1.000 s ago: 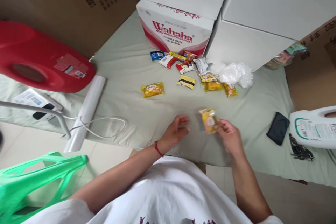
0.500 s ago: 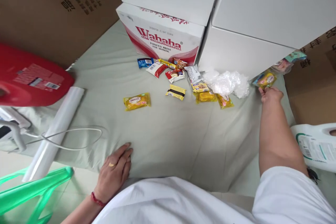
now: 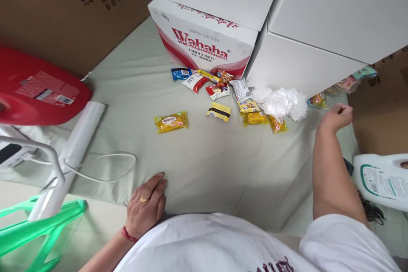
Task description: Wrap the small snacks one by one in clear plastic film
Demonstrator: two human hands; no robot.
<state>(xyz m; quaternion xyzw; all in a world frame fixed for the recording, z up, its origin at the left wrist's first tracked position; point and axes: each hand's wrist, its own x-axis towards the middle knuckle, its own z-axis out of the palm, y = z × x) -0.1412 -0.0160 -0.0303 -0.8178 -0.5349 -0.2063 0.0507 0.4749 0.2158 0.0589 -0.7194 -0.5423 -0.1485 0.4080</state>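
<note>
My left hand (image 3: 146,204) rests flat on the grey-green sheet (image 3: 204,165) at the near edge, fingers stretched out, a gold ring on one. At the right, my right hand (image 3: 338,117) hovers over or rests on the sheet with its fingers curled in; whether anything is inside is hidden. Just left of it lies a yellow-wrapped snack pack (image 3: 318,100) against the white cabinet (image 3: 306,55). Several small snack packs lie mid-sheet, among them a yellow cake pack (image 3: 171,122), a yellow pack with a black band (image 3: 219,111) and a blue pack (image 3: 181,74).
A Wahaha water carton (image 3: 204,46) stands behind the snacks, beside crumpled clear plastic (image 3: 282,101). At left are a red jug (image 3: 41,89), a white roll (image 3: 79,136), a cable (image 3: 111,180) and a green stool (image 3: 41,229). A white jug (image 3: 382,178) stands at right.
My right hand has drawn away from the yellow-wrapped pack, slightly to the right, and its fingers have curled in. The view has shifted slightly. My left hand stays flat on the sheet.
</note>
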